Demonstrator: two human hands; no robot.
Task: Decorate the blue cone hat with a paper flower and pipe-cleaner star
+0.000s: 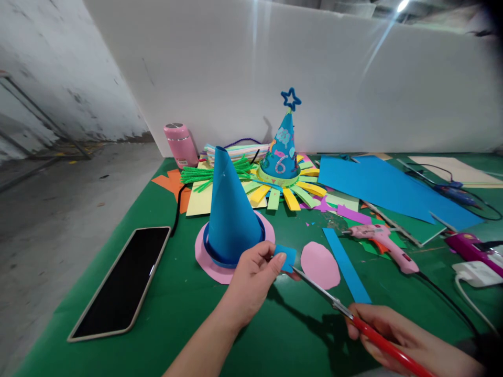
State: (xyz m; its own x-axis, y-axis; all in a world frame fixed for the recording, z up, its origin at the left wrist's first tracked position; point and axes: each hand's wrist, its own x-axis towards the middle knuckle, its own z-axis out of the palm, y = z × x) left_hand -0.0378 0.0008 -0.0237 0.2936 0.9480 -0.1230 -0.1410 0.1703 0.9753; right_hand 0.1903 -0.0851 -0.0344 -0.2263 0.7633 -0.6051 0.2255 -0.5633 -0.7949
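My left hand [255, 277] pinches a small piece of blue paper [285, 256] between thumb and fingers. In my right hand [393, 330] is a pair of scissors [369, 332] with red handles, its blade tips touching the lower edge of that paper. Just behind my left hand stands a plain blue paper cone [231, 220] on a pink paper ring [201, 251]. Beyond the scissors a pink paper disc [320, 265] lies flat on the table, with a blue paper strip [346, 267] to its right.
A phone [123, 283] lies at the left. Farther back stand a pink bottle [181, 145] and a decorated party hat [283, 152] with a star on top. Green pipe cleaners [196, 174] lie beside them. To the right are a pink glue gun [387, 246] and blue sheets [385, 183].
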